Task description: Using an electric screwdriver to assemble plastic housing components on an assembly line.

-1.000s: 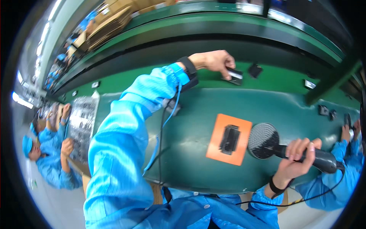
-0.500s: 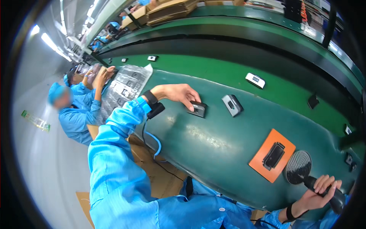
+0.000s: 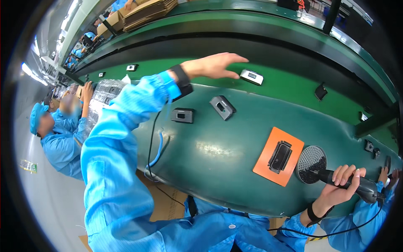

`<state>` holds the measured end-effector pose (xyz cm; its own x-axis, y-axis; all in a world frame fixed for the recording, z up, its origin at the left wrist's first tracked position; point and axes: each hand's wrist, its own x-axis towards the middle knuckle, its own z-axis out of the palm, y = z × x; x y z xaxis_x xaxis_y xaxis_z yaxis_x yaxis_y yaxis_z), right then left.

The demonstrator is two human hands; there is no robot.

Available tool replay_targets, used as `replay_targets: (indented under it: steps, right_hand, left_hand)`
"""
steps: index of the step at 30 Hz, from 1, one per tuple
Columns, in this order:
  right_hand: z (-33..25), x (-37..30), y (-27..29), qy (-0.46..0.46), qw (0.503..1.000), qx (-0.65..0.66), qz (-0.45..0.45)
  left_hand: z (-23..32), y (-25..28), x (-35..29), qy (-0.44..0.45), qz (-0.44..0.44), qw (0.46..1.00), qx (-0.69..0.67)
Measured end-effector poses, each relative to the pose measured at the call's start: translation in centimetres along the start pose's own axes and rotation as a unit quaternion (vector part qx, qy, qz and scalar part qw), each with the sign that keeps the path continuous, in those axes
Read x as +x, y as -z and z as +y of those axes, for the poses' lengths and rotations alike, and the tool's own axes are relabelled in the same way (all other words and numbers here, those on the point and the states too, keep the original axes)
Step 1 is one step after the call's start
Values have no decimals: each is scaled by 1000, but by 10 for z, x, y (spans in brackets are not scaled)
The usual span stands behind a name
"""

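Observation:
My left hand [image 3: 216, 65], fingers spread and holding nothing, stretches over the green belt beside a white-and-black device housing [image 3: 252, 77]. In my right hand [image 3: 344, 185] is a black electric screwdriver [image 3: 364, 190], its bit pointing down into a round dish [image 3: 317, 156] of small dark screws. Left of the dish lies an orange fixture plate [image 3: 268, 148] with a black plastic part [image 3: 280, 157] set in its middle. Two grey housings with rectangular openings lie on the green mat: one housing [image 3: 182, 115] below my left wrist, another housing [image 3: 223, 107] to its right.
Beyond the mat runs a green belt [image 3: 285, 93] carrying a black part [image 3: 321, 92] and more housings. Bubble-wrap packing [image 3: 103, 97] lies at the left near a co-worker [image 3: 63, 143]. Another person's hands [image 3: 388, 177] show at the right edge. A dark post [image 3: 380, 119] rises at right.
My left hand has let go of the grey housing on the mat and moved away over the belt, toward the white housing. My right hand still holds the screwdriver at the dish. The view has shifted.

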<state>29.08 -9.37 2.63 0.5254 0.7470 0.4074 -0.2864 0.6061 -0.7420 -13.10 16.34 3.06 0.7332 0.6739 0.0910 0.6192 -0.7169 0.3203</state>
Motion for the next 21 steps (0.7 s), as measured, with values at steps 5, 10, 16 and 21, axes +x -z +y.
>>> replay_targets:
  steps: [5,10,16,21]
  right_hand:
    - [-8,-3,-3,10,999,11,-31]
    - [-19,8,-10,20,997,26,-67]
    - [-19,34,-28,20,980,11,-199]
    - [16,61,-37,103,905,176,-374]
  left_hand:
    - [10,-18,61,69,-162,982,64]
    - [27,-7,69,12,-129,991,24]
    - [166,-24,22,-321,60,945,-3]
    - [188,-74,17,-388,36,921,4]
